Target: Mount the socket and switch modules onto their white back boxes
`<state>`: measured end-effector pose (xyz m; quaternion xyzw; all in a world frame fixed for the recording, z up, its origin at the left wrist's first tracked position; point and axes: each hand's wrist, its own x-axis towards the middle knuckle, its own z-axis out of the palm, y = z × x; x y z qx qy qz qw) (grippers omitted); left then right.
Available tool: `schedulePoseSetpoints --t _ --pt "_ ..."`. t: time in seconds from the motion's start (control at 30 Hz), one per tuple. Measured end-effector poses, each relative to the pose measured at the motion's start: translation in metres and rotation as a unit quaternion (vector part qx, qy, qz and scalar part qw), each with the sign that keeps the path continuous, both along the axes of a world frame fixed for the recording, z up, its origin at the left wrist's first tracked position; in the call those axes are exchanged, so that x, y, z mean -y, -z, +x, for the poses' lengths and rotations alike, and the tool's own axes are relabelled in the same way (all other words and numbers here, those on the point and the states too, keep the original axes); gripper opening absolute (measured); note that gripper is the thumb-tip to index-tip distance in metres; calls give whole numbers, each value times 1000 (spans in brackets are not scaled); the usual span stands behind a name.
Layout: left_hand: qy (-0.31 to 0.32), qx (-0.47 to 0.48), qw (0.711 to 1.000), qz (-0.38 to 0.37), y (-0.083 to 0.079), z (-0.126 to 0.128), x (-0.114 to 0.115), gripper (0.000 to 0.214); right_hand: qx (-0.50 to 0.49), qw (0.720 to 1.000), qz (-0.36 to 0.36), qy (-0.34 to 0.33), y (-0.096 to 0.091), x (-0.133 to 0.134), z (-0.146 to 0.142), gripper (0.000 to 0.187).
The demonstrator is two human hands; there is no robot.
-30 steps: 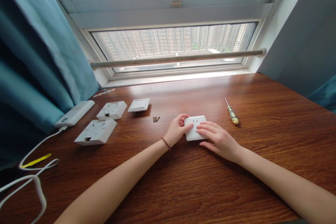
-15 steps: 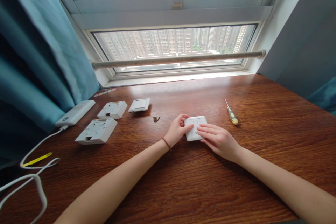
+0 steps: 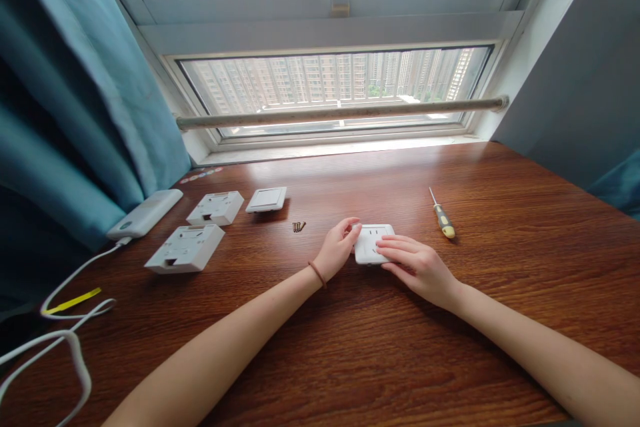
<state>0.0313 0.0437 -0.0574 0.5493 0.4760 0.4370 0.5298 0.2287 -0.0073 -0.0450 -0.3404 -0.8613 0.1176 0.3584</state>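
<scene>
A white wall socket (image 3: pixel 369 250) with slotted holes on its face is between my hands, near the middle of the wooden table. My left hand (image 3: pixel 339 245) is closed on its left edge, thumb towards the front and fingers at the upper corner. Across the right part of the face lie the fingers of my right hand (image 3: pixel 414 265), with its thumb at the lower edge. That hand is closed on the socket too. Several small screws (image 3: pixel 299 227) rest left of my left hand. To the right lies a screwdriver (image 3: pixel 444 221) with a grey and yellow handle.
Two white mounting boxes (image 3: pixel 186 250) and a white switch panel (image 3: pixel 267 199) sit on the table's left side. Beyond them are a white power bank (image 3: pixel 146 215), its cable (image 3: pixel 75 273) with a yellow tie (image 3: pixel 75 300), and a blue curtain (image 3: pixel 115 80). A window stands behind the table.
The socket's face has tilted slightly, its near edge now higher in view. My left thumb has shifted from the face up towards the left edge. My right hand stays almost still.
</scene>
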Motion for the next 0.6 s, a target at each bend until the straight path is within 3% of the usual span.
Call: schedulePoseSetpoints --t 0.3,0.6 --pt "1 53 997 -54 -2 -1 2 33 -30 999 -6 14 1 0 -1 24" --pt "16 79 995 -59 2 -1 0 35 -49 999 10 6 4 -1 -1 21"
